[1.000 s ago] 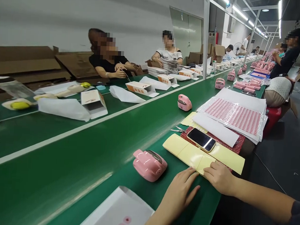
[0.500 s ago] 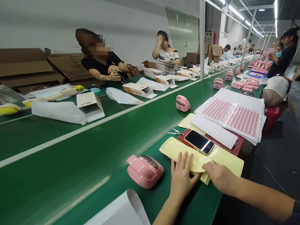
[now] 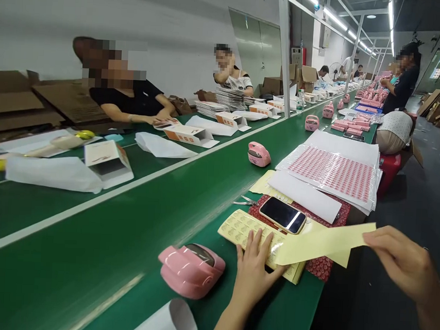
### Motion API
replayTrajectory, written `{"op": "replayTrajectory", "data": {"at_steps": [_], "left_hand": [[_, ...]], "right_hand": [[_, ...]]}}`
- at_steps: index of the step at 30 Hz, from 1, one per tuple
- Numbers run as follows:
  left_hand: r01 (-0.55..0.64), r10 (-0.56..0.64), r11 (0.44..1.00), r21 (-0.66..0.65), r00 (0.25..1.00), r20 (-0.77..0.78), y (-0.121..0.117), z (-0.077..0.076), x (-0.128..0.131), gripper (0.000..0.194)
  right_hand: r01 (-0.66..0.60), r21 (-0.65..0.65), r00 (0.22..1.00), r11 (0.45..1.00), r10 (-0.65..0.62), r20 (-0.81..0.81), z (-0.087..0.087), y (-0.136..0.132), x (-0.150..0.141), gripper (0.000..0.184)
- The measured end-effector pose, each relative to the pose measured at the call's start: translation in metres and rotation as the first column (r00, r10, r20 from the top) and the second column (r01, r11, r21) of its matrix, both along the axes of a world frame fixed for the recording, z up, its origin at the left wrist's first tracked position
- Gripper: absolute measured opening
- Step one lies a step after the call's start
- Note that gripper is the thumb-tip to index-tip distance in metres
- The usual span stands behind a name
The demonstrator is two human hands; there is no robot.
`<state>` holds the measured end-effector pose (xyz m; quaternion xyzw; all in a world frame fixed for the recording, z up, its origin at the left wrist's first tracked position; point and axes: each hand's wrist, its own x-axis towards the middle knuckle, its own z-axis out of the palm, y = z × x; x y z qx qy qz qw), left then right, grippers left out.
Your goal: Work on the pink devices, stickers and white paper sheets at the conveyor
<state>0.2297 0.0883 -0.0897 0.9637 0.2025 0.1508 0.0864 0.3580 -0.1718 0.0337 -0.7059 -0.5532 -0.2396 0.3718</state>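
My left hand [image 3: 254, 271] lies with fingers spread on a stack of yellow label sheets [image 3: 237, 227] printed with small dark text. Between the thumb and fingers of my right hand [image 3: 401, 260] is the end of a plain pale-yellow paper strip [image 3: 326, 244]. The strip slants down from that hand to the stack near my left thumb. Just beyond the stack a phone [image 3: 282, 214] rests face up, partly over red bubble wrap [image 3: 321, 267]. A glossy pink device [image 3: 191, 271] with a dark window sits left of my left hand.
Metal scissors [image 3: 245, 201] lie past the stack. Farther along are a folded white sheet [image 3: 306, 195], a sheet of pink stickers [image 3: 331, 172] and another pink device [image 3: 259, 154]. White boxes [image 3: 109, 162] line the opposite side, where co-workers sit. A curled white sheet [image 3: 169, 321] is nearest me.
My right hand has moved right and up from the stack, drawing the yellow strip out with it. Printed labels now show on the top sheet. My left hand stays on the stack.
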Motion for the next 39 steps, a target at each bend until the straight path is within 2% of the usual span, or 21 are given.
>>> {"op": "replayTrajectory", "data": {"at_steps": [2,3,6,8,10,12,15,18,22,24,27,29,31,33,36,39], "left_hand": [[0.068,-0.077,0.994,-0.080,0.990,-0.119,0.003,0.017,0.000,0.080],[0.111,-0.130,0.987,-0.115,0.975,-0.179,0.005,0.027,0.002,0.078],[0.252,-0.283,0.958,-0.133,0.897,-0.338,0.008,0.061,0.023,0.053],[0.343,-0.350,0.935,-0.094,0.842,-0.411,0.010,0.078,0.048,0.045],[0.418,-0.412,0.904,-0.091,0.793,-0.449,0.012,0.086,0.075,0.051],[0.469,-0.472,0.873,-0.134,0.743,-0.474,0.015,0.085,0.098,0.065],[0.511,-0.530,0.837,-0.197,0.667,-0.523,0.021,0.072,0.121,0.082],[0.528,-0.558,0.819,-0.224,0.643,-0.524,0.024,0.061,0.128,0.084],[0.564,-0.624,0.779,-0.275,0.655,-0.426,0.028,0.063,0.126,0.081],[0.558,-0.630,0.777,-0.291,0.696,-0.345,0.035,0.068,0.120,0.082],[0.497,-0.557,0.820,-0.283,0.807,-0.196,0.051,0.074,0.107,0.079],[0.466,-0.497,0.832,-0.302,0.867,-0.032,0.061,0.076,0.096,0.074],[0.466,-0.451,0.807,-0.363,0.883,0.131,0.066,0.076,0.085,0.070],[0.481,-0.435,0.762,-0.433,0.876,0.207,0.066,0.076,0.078,0.069],[0.495,-0.488,0.737,-0.461,0.861,0.144,0.055,0.078,0.076,0.072],[0.499,-0.578,0.755,-0.426,0.813,-0.072,0.040,0.078,0.085,0.079]], "right_hand": [[0.078,0.109,0.997,0.991,-0.078,0.004,0.001,-0.011,0.007,0.019],[0.129,0.178,0.991,0.975,-0.131,-0.006,0.000,-0.015,0.010,0.017],[0.276,0.374,0.961,0.885,-0.263,-0.088,-0.011,-0.014,0.023,0.013],[0.290,0.379,0.957,0.879,-0.257,-0.136,-0.026,-0.007,0.030,0.012],[0.250,0.278,0.965,0.927,-0.215,-0.151,-0.050,0.002,0.035,0.011],[0.207,0.128,0.971,0.970,-0.187,-0.152,-0.079,0.010,0.033,0.007],[0.192,-0.065,0.974,0.979,-0.199,-0.113,-0.119,0.013,0.023,0.019],[0.227,-0.156,0.970,0.961,-0.237,-0.048,-0.136,0.007,0.016,0.024],[0.285,-0.177,0.956,0.942,-0.293,-0.018,-0.132,-0.004,0.019,0.023],[0.305,-0.183,0.950,0.935,-0.311,-0.007,-0.128,-0.008,0.021,0.024],[0.318,-0.175,0.947,0.932,-0.319,0.022,-0.126,-0.012,0.021,0.023],[0.283,-0.188,0.959,0.940,-0.281,0.037,-0.127,-0.013,0.019,0.023],[0.215,-0.224,0.977,0.951,-0.211,0.042,-0.128,-0.011,0.014,0.024],[0.172,-0.259,0.985,0.950,-0.167,0.038,-0.130,-0.007,0.010,0.025],[0.174,-0.282,0.985,0.943,-0.173,0.029,-0.133,0.002,0.006,0.027],[0.142,-0.317,0.989,0.938,-0.143,0.021,-0.135,0.011,0.005,0.030]]}}
